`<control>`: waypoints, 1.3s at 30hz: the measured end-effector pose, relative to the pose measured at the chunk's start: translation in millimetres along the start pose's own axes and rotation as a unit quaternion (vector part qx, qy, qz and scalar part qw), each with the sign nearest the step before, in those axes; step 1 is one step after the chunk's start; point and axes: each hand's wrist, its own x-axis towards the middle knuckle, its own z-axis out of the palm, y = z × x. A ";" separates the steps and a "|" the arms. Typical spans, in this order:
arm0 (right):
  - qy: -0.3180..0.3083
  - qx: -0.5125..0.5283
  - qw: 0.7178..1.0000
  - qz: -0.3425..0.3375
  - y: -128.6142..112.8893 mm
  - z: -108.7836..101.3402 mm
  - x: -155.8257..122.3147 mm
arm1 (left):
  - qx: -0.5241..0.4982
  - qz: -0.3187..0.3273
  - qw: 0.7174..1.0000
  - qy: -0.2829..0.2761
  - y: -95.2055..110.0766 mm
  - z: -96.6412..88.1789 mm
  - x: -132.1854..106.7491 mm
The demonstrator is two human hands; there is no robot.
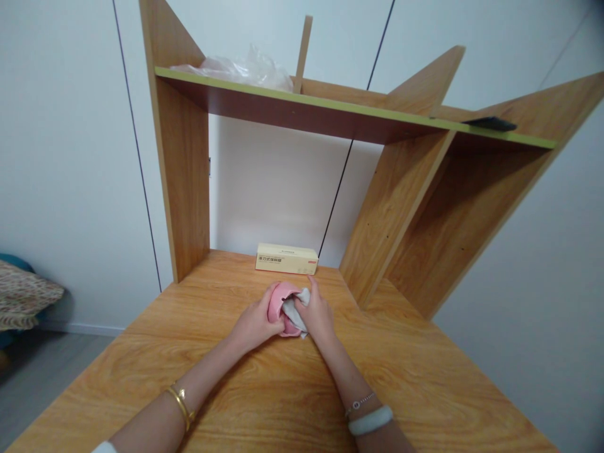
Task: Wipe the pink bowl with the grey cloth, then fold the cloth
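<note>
My left hand [258, 319] is wrapped around the left side of a small pink bowl-like container [278, 301], which is tilted with its opening towards the right. Its thumb presses on the near rim. A light grey cloth [293, 313] is bunched in and over the opening. My right hand [317, 314] grips that cloth against the container, with the thumb inside and the index finger sticking out upward. The fingers behind the container are partly hidden, and a small dark mark shows near the rim.
Beyond the hands, a cream-coloured box [285, 259] lies on the wooden desk [189, 352]. An upper shelf [330, 107] spans above, bearing a clear plastic bag [255, 70] and a flat dark object [491, 123]. An upright panel [396, 214] stands at the right.
</note>
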 end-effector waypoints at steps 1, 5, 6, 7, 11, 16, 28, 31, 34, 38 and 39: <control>-0.009 0.008 1.000 0.002 1.4 1.0 0.3 | -0.002 -0.001 1.000 0.003 -0.5 0.8 -0.2; -0.006 0.065 0.998 0.004 7.3 6.3 -0.5 | -0.055 0.012 0.998 0.033 -5.3 6.1 0.4; 0.001 0.084 0.996 0.005 8.3 8.2 -0.9 | -0.078 0.019 0.996 0.035 -6.9 7.7 1.0; 0.008 0.107 0.994 0.005 8.9 10.4 -1.2 | -0.101 0.028 0.994 0.033 -8.4 9.2 1.6; 0.027 0.175 0.984 0.002 6.8 18.3 -2.2 | -0.135 0.073 0.988 0.029 -12.5 10.7 3.8; 0.007 0.105 0.994 0.030 -0.8 12.0 -4.7 | -0.042 0.030 0.998 0.042 -11.3 2.7 4.1; 0.023 -0.029 0.999 -0.012 -4.2 -0.4 -5.9 | 0.071 0.005 0.997 0.023 4.1 -5.2 0.4; -0.014 -0.003 1.000 0.013 -0.9 4.4 -3.9 | 0.076 0.010 0.997 0.017 3.0 -5.0 -0.2; -0.025 0.044 0.999 0.006 3.4 9.6 -3.2 | 0.060 0.008 0.998 0.020 -0.4 -3.7 -0.9; 0.005 0.115 0.993 0.021 6.9 16.8 -3.4 | -0.047 0.022 0.997 0.051 -7.7 2.0 0.4; 0.016 0.135 0.990 0.022 7.0 18.3 -3.4 | -0.079 0.039 0.995 0.048 -9.8 4.0 1.3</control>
